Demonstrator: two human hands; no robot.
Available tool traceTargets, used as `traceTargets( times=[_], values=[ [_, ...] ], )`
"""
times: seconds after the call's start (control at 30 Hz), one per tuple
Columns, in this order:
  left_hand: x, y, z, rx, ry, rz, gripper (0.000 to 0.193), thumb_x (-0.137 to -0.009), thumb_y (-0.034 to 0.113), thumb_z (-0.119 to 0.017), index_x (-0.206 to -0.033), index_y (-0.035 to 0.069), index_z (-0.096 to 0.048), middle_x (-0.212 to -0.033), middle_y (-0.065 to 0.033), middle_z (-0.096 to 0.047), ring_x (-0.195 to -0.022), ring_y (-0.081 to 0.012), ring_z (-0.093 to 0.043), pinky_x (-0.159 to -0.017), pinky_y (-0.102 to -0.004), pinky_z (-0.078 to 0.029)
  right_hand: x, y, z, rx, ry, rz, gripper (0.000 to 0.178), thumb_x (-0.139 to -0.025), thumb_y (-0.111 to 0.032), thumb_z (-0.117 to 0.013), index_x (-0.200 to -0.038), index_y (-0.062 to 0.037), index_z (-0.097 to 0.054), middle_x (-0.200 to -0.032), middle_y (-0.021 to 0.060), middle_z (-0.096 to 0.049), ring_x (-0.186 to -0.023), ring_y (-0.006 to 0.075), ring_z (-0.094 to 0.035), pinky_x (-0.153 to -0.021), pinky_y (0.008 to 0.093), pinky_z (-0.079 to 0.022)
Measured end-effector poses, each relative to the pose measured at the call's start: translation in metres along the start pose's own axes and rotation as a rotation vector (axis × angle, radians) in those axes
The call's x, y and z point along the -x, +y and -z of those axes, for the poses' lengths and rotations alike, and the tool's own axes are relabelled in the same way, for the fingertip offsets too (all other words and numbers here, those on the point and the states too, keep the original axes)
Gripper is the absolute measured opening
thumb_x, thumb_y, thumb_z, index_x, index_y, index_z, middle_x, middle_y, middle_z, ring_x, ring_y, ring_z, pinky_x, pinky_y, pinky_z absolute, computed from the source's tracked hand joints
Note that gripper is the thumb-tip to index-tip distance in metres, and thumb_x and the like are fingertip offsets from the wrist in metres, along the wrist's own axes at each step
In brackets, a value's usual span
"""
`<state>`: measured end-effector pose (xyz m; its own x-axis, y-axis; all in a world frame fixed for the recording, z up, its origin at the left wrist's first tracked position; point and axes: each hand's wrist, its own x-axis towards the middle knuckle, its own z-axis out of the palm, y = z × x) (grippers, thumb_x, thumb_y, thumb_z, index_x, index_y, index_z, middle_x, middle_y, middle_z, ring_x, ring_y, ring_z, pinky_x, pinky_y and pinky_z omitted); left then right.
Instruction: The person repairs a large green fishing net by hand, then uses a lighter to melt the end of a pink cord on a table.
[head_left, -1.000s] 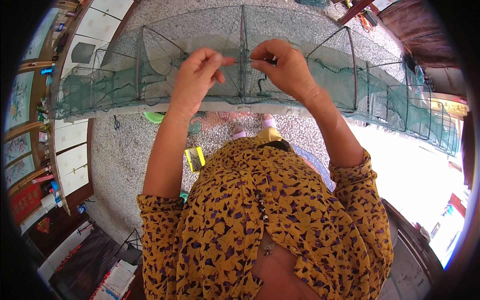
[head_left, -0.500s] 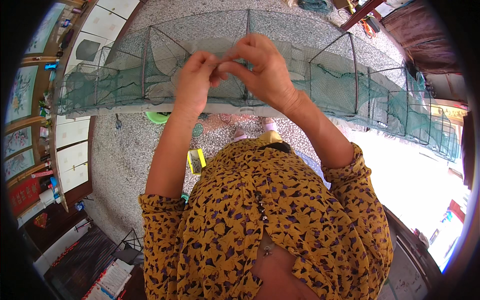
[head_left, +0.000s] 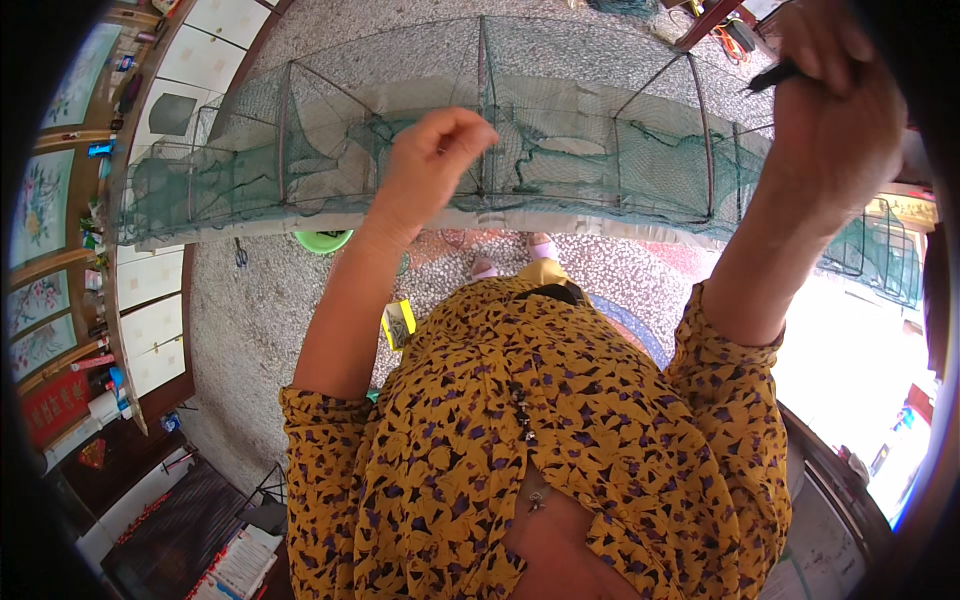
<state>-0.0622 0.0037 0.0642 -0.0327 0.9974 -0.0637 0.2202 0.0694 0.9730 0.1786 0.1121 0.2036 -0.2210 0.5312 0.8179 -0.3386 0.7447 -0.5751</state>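
Observation:
A long green mesh net trap (head_left: 660,165) on dark square frames stretches across in front of me, on a pale board. Over its middle, my left hand (head_left: 435,160) is raised with thumb and fingers pinched together; whatever lies between them is too small to make out. Far out at the upper right, my right hand (head_left: 835,120) is closed around a slim black pointed tool (head_left: 775,76), whose tip points left. The hand hides the rest of that tool, and its wrist and forearm cover part of the net's right end.
Below the board, a green basin (head_left: 323,241) and a yellow box (head_left: 398,324) of small pieces sit on the speckled floor (head_left: 235,350). Scissors (head_left: 240,254) lie to the left. A cabinet (head_left: 150,300) lines the left side. Orange cord (head_left: 735,45) lies at the upper right.
My hands were together over the net's middle; my right hand has swung far to the upper right, showing the black tool. My left hand has shifted slightly right and stays pinched.

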Motion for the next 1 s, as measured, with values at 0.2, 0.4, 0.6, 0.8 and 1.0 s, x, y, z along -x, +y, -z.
traceTargets(
  times=[0.2,0.4,0.6,0.8,1.0],
  values=[
    [-0.013,0.013,0.032,0.402,0.166,0.162,0.018,-0.090,0.021,-0.052,-0.088,0.005,-0.059,-0.093,-0.0059,-0.061,-0.084,-0.0148,-0.058,-0.069,-0.0245,-0.045,0.060,0.042,-0.032,0.403,-0.316,-0.361,0.010,-0.083,-0.014,-0.061,-0.093,-0.0091,-0.061,-0.089,0.0024,-0.062,-0.084,0.0131,-0.058,-0.069,0.0284,-0.046],
    [-0.018,0.013,0.039,0.477,0.152,0.171,0.016,-0.091,0.019,-0.050,-0.089,0.004,-0.056,-0.093,-0.0096,-0.062,-0.071,-0.0126,-0.057,-0.061,-0.0221,-0.044,0.102,0.078,-0.054,0.694,-0.549,-0.458,0.009,-0.081,-0.015,-0.061,-0.089,-0.0095,-0.062,-0.086,0.0067,-0.063,-0.077,0.0250,-0.060,-0.068,0.0333,-0.048],
    [-0.015,0.001,0.033,0.303,0.106,0.106,0.015,-0.092,0.016,-0.049,-0.086,0.004,-0.056,-0.093,-0.0106,-0.064,-0.060,-0.0049,-0.050,-0.047,-0.0169,-0.035,0.116,0.096,-0.062,0.570,-0.478,-0.608,0.011,-0.079,-0.016,-0.063,-0.088,-0.0087,-0.063,-0.082,0.0073,-0.062,-0.075,0.0243,-0.060,-0.069,0.0341,-0.048],
    [-0.011,0.003,0.029,0.241,0.099,0.195,0.015,-0.092,0.017,-0.048,-0.085,0.005,-0.055,-0.094,-0.0110,-0.065,-0.060,-0.0035,-0.049,-0.046,-0.0162,-0.033,0.121,0.099,-0.075,0.322,-0.366,-0.779,0.014,-0.078,-0.016,-0.067,-0.090,-0.0086,-0.063,-0.080,0.0042,-0.062,-0.072,0.0147,-0.056,-0.067,0.0278,-0.047],
    [-0.017,-0.014,0.036,0.485,0.285,0.254,0.016,-0.092,0.018,-0.048,-0.086,0.005,-0.054,-0.085,-0.0087,-0.063,-0.063,-0.0085,-0.053,-0.052,-0.0210,-0.039,0.117,0.099,-0.104,0.300,-0.275,-0.554,0.018,-0.072,-0.017,-0.071,-0.088,-0.0102,-0.064,-0.083,0.0067,-0.056,-0.076,0.0197,-0.056,-0.068,0.0312,-0.047]
  ],
)
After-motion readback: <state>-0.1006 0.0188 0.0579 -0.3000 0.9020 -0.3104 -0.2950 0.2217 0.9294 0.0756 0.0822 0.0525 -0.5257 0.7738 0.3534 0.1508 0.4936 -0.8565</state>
